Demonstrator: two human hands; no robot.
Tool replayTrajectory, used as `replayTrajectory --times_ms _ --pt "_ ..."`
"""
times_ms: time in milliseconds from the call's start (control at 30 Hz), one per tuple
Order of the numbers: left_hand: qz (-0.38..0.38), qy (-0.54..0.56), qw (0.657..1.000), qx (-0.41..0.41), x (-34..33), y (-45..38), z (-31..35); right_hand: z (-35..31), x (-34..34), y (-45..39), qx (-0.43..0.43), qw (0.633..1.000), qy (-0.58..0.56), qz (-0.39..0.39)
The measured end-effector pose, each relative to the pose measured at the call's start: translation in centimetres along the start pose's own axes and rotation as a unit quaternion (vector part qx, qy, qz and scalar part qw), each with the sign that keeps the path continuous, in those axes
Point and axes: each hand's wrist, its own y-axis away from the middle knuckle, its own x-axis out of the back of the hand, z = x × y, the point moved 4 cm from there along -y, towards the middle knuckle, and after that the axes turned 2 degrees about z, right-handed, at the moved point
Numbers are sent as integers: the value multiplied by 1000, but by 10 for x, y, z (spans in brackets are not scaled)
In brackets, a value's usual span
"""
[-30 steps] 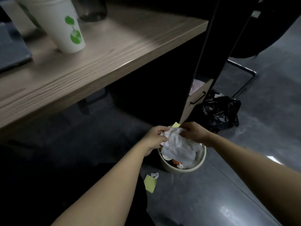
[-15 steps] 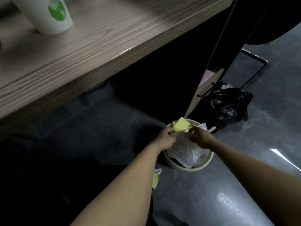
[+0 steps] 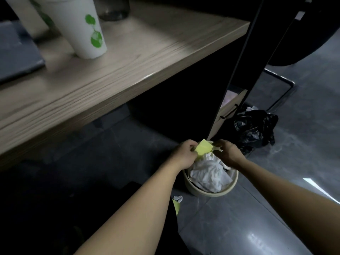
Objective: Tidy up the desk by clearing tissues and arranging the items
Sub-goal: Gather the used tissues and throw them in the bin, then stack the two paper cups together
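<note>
Dim room from my feed; a light wood-grain desk (image 3: 128,57) fills the upper left, its underside black in shadow, a black upright panel (image 3: 237,70) rising at its right end. Beyond it I see a pale drawer front (image 3: 230,109) with a dark handle; a bent metal chair leg (image 3: 281,89); grey polished floor (image 3: 239,227) catching a bright glare streak (image 3: 316,186) at right.

Office, wooden desk (image 3: 139,57), drawer unit (image 3: 230,109), wastebasket (image 3: 204,191)
</note>
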Motion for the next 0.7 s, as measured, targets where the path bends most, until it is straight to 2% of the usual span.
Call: replayTrajectory --times_ms 133,433,600,700 --pt "42 11 998 -44 27 29 7 -43 19 10 57 998 -19 5" --pt "163 17 978 -126 147 140 38 -173 57 52 196 976 -56 71" --pt "199 8 965 -172 191 199 77 -250 89 88 262 951 -100 127" --pt "192 59 961 -191 203 225 95 -285 114 106 288 933 -139 166"
